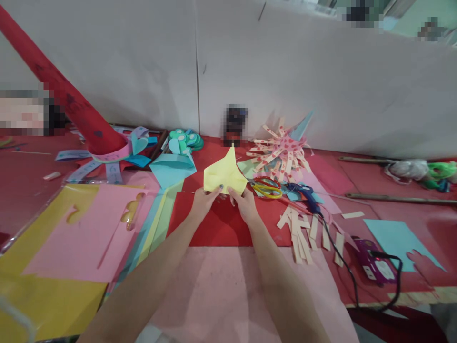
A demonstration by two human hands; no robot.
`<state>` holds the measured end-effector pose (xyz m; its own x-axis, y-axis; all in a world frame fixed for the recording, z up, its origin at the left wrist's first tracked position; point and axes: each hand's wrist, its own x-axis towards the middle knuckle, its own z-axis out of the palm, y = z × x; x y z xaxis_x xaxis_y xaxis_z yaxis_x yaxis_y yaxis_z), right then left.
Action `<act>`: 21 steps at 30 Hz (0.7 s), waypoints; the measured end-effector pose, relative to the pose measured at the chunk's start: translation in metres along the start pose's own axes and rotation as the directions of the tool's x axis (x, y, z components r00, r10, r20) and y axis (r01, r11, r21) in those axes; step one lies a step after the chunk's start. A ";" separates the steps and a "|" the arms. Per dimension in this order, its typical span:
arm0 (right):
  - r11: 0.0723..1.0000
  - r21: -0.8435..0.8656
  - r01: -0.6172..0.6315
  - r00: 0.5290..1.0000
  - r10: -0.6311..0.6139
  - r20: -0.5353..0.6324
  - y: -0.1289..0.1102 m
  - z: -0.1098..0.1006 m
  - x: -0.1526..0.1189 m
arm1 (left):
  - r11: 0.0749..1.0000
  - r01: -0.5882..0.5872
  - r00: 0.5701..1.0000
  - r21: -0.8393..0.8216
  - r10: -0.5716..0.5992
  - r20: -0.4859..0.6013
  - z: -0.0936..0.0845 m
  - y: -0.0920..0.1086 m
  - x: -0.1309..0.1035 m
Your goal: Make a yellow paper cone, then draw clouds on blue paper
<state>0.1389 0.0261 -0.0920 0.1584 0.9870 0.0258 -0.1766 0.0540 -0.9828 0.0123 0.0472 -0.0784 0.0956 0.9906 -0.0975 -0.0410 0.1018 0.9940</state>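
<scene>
A folded piece of yellow paper (224,174) with a pointed top is held up in front of me over a red sheet (228,224). My left hand (208,197) pinches its lower left edge, thumb on the near face. At the lower right edge, my right hand (243,199) grips the same paper with its thumb in front. The fingers behind the paper are mostly hidden. Right of the paper lie scissors (267,191) with yellow and red handles, and a blue glue gun (310,197). A folded light-blue paper (174,170) stands to the left.
Pink sheets (82,238) and coloured paper lie left. A tall red cone (82,114) rises from a papercraft ring. Right are cream paper strips (300,233), a spiky heart-patterned craft (285,147), a purple power box (374,264) with a black cord, and a light-blue sheet (396,238).
</scene>
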 end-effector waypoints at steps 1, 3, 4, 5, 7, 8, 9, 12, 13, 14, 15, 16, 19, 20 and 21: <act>1.000 0.002 0.002 1.000 -0.002 -0.003 0.000 0.000 0.000 | 1.000 -0.005 1.000 0.004 0.005 0.002 0.000 -0.001 0.000; 1.000 0.012 -0.001 1.000 0.001 -0.017 0.000 0.000 0.000 | 1.000 -0.010 1.000 0.014 0.010 0.007 -0.001 -0.002 0.001; 1.000 0.020 -0.004 1.000 0.004 -0.026 0.001 0.000 0.000 | 1.000 -0.011 1.000 0.019 0.011 0.013 -0.001 -0.002 0.002; 0.999 0.033 -0.008 0.999 0.010 -0.035 0.001 0.000 0.001 | 1.000 -0.013 1.000 0.024 0.012 0.025 -0.001 -0.003 0.002; 0.997 0.070 -0.017 0.998 0.021 -0.053 0.001 0.000 0.001 | 0.999 -0.012 0.998 0.032 0.010 0.058 0.000 -0.003 0.003; 0.996 0.089 -0.020 0.998 0.025 -0.059 0.002 0.000 0.001 | 0.999 -0.009 0.997 0.032 0.006 0.075 0.000 -0.003 0.003; 0.994 0.105 -0.022 0.998 0.029 -0.063 0.002 0.000 0.001 | 1.000 -0.004 0.996 0.031 0.001 0.090 0.000 -0.003 0.003; 0.991 0.130 -0.028 0.997 0.037 -0.066 0.002 0.000 0.002 | 1.000 0.008 0.994 0.024 -0.011 0.112 0.000 -0.002 0.003; 0.991 0.133 -0.031 0.997 0.040 -0.064 0.002 0.000 0.002 | 1.000 0.008 0.993 0.020 -0.010 0.119 0.000 -0.002 0.003; 0.990 0.136 -0.034 0.997 0.043 -0.065 0.002 0.000 0.002 | 1.000 0.006 0.992 0.017 -0.008 0.127 0.000 -0.002 0.003; 0.990 0.139 -0.036 0.997 0.046 -0.068 0.002 0.000 0.002 | 1.000 0.003 0.990 0.015 -0.005 0.137 -0.001 -0.002 0.003; 0.989 0.140 -0.038 0.996 0.048 -0.070 0.002 0.000 0.002 | 1.000 0.000 0.989 0.014 -0.002 0.149 -0.001 -0.002 0.003; 0.989 0.141 -0.039 0.996 0.050 -0.074 0.003 -0.001 0.003 | 1.000 0.003 0.985 0.013 -0.006 0.171 -0.001 -0.002 0.003; 0.989 0.141 -0.037 0.996 0.048 -0.074 0.003 -0.001 0.003 | 1.000 0.008 0.985 0.013 -0.010 0.174 0.000 -0.002 0.003; 0.990 0.139 -0.033 0.996 0.044 -0.073 0.003 -0.001 0.003 | 1.000 0.012 0.985 0.013 -0.014 0.174 0.000 -0.002 0.003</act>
<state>0.1395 0.0289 -0.0955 0.2215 0.9747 -0.0309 -0.3153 0.0416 -0.9481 0.0125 0.0498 -0.0804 0.2675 0.9582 -0.1013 -0.0266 0.1125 0.9933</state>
